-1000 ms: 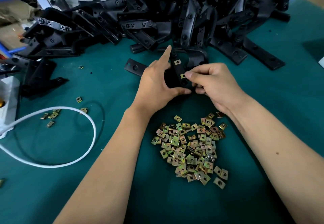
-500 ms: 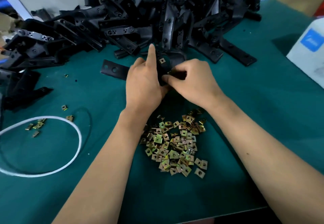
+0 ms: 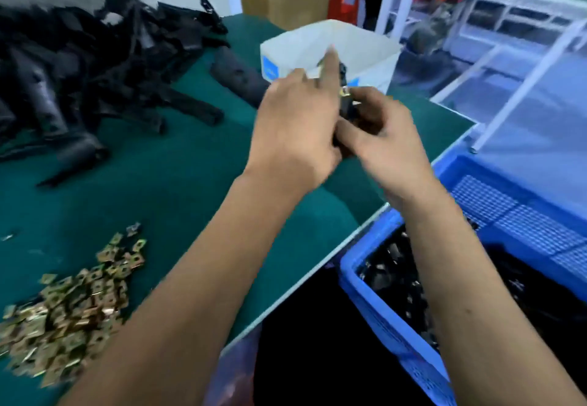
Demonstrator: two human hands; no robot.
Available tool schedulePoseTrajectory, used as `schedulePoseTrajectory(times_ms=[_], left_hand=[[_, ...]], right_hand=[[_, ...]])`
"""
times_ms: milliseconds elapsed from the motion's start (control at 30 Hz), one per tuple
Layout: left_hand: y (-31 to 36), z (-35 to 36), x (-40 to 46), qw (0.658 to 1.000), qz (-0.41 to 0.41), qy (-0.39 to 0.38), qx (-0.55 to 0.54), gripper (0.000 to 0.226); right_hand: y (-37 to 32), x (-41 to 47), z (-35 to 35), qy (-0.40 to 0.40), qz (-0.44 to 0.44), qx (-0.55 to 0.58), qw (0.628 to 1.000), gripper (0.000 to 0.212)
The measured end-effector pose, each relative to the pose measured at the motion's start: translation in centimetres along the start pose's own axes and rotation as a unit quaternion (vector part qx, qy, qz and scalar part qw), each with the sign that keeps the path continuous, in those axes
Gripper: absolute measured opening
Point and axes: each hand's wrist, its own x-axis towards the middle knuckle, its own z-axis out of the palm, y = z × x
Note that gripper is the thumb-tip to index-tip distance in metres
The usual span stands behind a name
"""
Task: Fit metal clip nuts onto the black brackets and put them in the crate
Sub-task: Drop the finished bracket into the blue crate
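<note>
Both hands hold one black bracket point(image 3: 344, 110) above the green felt table point(image 3: 178, 177): left hand point(image 3: 295, 132) wrapped round it with index finger straight, right hand point(image 3: 381, 139) curled on its lower end. A brassy clip nut point(image 3: 344, 91) sits on it. Loose square nuts point(image 3: 70, 313) lie heaped lower left; the blue mesh-walled plastic crate point(image 3: 374, 307) stands at right, holding dark parts.

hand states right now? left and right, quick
Left hand: grips the black bracket, index finger straight.
Right hand: fingers curled on the same bracket, beside a clip nut.
</note>
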Motion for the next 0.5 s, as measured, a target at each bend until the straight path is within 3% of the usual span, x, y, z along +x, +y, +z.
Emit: schedulePoseTrajectory(times_ms=[133, 267, 400, 500], left_hand=[[11.4, 3.2, 2.2, 0.983, 0.173, -0.035, -0.048, 0.101], [19.3, 8.4, -1.1, 0.937, 0.329, -0.073, -0.091, 0.092], [21.1, 14.0, -5.9, 0.914, 0.332, -0.184, -0.146, 0.067], [19.7, 17.6, -8.9, 0.898, 0.29, -0.305, -0.128, 0.052]], right_hand=[[4.1, -3.7, -10.3, 0.095, 0.054, 0.163, 0.981, 0.016], [10.8, -9.3, -18.0, 0.239, 0.19, 0.226, 0.925, 0.026], [19.7, -15.0, -20.0, 0.347, 0.392, 0.149, 0.839, 0.015], [25.0, -19.8, -18.1, 0.386, 0.518, 0.19, 0.74, 0.029]])
